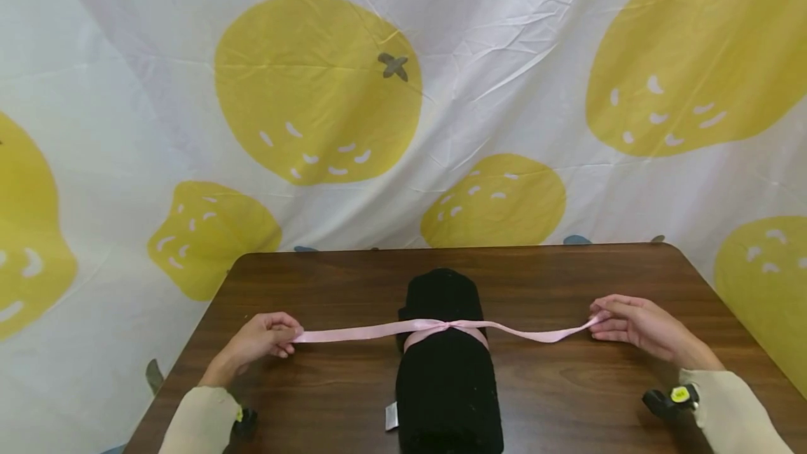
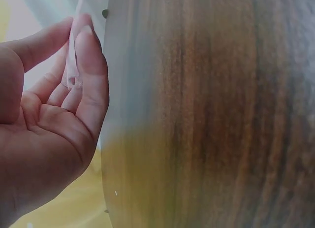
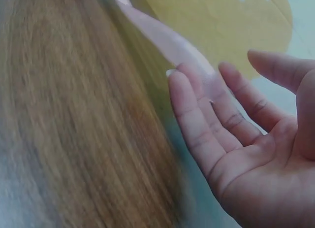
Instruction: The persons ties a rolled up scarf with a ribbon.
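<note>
A black rolled cloth bundle [image 1: 449,384] with a small pale label lies lengthwise on the table, with a pink ribbon [image 1: 366,333] around it. On top of the bundle the ribbon crosses in a single knot, its two tails spread sideways. My left hand [image 1: 267,335] pinches the left tail near its end between thumb and fingers; the left wrist view shows this ribbon end [image 2: 72,73] close up. At the right tail's end is my right hand [image 1: 639,328]. In the right wrist view the ribbon tail [image 3: 167,41] lies against loosely bent fingers [image 3: 187,107], the thumb standing apart.
The brown wooden table [image 1: 302,398] has rounded far corners. Behind it hangs a white cloth [image 1: 441,111] printed with yellow fruit. Dark straps with yellow-green tags, one being a wrist strap [image 1: 671,400], sit at both sleeve cuffs.
</note>
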Demonstrator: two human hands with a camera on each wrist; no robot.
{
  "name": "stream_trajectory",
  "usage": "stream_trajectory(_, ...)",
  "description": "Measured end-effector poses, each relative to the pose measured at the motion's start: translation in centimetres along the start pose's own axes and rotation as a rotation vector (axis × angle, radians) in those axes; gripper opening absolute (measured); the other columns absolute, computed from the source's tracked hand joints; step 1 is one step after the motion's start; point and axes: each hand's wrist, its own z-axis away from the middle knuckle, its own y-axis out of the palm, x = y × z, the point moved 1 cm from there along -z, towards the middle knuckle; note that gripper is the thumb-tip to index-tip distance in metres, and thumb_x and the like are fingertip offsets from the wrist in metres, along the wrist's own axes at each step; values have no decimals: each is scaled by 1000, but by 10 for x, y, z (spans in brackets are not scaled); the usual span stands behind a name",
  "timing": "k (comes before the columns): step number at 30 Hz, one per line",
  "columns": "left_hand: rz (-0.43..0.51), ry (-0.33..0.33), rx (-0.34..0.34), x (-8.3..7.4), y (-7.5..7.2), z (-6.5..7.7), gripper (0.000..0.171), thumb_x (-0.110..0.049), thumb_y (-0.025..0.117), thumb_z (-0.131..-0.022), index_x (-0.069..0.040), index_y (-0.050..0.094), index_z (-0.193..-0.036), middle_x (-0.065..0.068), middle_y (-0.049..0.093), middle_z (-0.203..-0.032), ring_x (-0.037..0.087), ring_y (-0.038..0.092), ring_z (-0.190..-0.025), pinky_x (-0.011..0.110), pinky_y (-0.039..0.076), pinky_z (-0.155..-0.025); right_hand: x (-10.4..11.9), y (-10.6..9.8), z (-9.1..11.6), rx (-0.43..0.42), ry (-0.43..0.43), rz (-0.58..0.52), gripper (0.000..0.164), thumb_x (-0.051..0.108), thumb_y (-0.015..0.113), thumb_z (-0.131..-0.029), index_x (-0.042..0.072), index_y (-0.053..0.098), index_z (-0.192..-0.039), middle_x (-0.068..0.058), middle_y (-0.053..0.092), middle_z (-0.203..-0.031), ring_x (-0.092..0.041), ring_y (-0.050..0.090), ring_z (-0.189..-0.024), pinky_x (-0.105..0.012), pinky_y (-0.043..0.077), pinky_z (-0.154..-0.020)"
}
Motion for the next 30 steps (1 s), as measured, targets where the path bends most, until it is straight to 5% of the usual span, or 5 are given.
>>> stream_trajectory(16,60,-28,-15,4,-3,2,23,-8,63,-96,11,60,-109,9,69,-90,19,69,-80,33,59,-75,0,-5,6,-215,69,207,37,27,42,-108,-2,65,-108,-7,71,-101,-19,71,-95,-34,57,-85)
stream_trajectory(30,47,-69,-13,8,-5,2,31,-14,58,-100,12,61,-116,10,71,-93,19,70,-81,35,59,-74,1,-9,11,-202,76,208,32,26,39,-109,7,64,-108,-4,70,-101,-19,71,-94,-36,58,-83)
